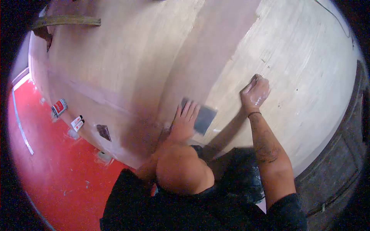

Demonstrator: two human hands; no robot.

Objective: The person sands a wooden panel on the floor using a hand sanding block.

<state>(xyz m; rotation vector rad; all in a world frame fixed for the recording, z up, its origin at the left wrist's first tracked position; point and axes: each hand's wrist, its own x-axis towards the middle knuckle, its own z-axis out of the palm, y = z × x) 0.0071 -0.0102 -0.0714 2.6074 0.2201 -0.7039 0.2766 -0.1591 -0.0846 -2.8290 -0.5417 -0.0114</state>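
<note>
My left hand (186, 118) lies flat with its fingers stretched out, partly over a dark grey rectangular sheet (205, 120) on the broad pale wooden surface (300, 100). Farther right, my right hand (256, 92) rests on the same surface with its fingers curled closed and whitish smears on its back. Whatever it holds, if anything, is hidden by the fingers. A wide brownish-pink band (219, 42) runs down the wood between the hands.
A red-and-white package (59, 107) and two small white tubes (77, 123) sit at the left edge, near a dark patch (103, 132). A wooden strip (71, 20) juts in at upper left. Red floor (61, 169) shows left, a dark panelled surface (335, 165) right.
</note>
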